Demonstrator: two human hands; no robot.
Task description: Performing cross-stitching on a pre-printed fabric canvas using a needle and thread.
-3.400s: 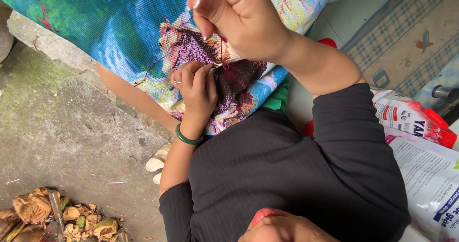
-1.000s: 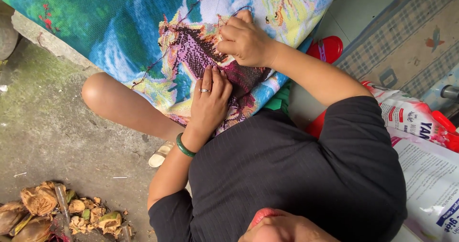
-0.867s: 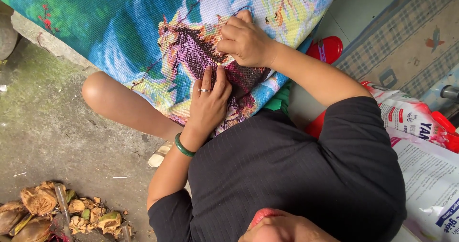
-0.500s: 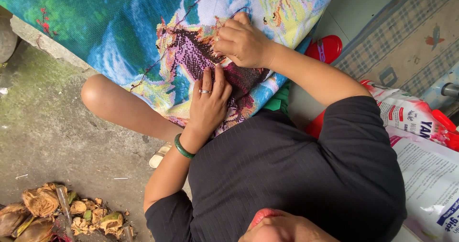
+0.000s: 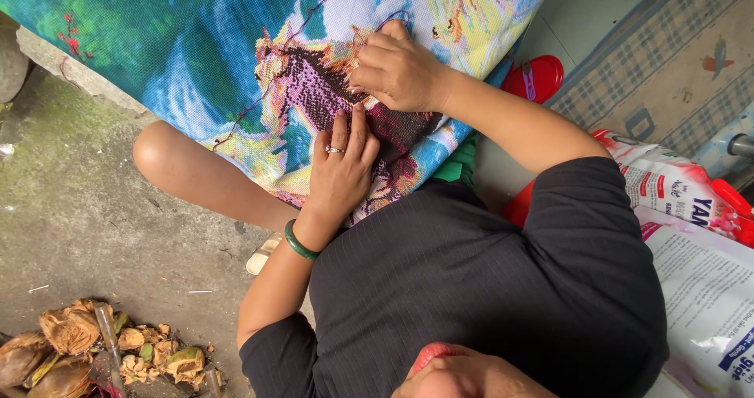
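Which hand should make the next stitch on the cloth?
Probably the right hand. Its fingertips are bunched together on the cloth at the edge of the purple stitching, though no needle is visible. The left hand lies flat, pressing the cloth down.

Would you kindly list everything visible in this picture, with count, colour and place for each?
embroidery cloth: one, green, blue, yellow and purple, spread over the lap across the top
bangle: one, green, on the left wrist
ring: one, silver, on a left finger
husk pile: one, brown, on the concrete floor at bottom left
red sandal: one, red, beside the cloth at upper right
printed bags: two, white with red or blue, at the right edge
mat: one, grey check, top right
left hand: flat on the cloth, fingers upward
right hand: fingers bunched on the stitched purple patch; any needle is too small to see
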